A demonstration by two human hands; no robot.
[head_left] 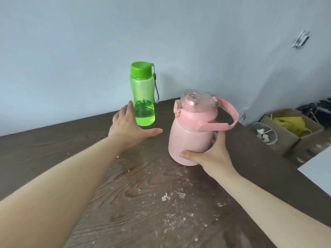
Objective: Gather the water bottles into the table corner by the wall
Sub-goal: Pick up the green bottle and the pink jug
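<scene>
A green translucent water bottle [143, 97] with a green cap and grey strap stands upright near the wall, partly filled with water. My left hand [128, 125] is spread open just in front of and left of its base, fingers beside it, not gripping it. A squat pink bottle [192, 133] with a clear lid and a pink carry handle stands to the right, tilted slightly. My right hand [210, 153] wraps its lower right side, thumb across the front.
The dark wood-grain table [143, 203] carries white dust and flakes. Past its right edge are a cardboard box [293, 129] with yellow material, a clear plastic tub [263, 133] and a white board [320, 167]. The pale blue wall [89, 51] runs behind.
</scene>
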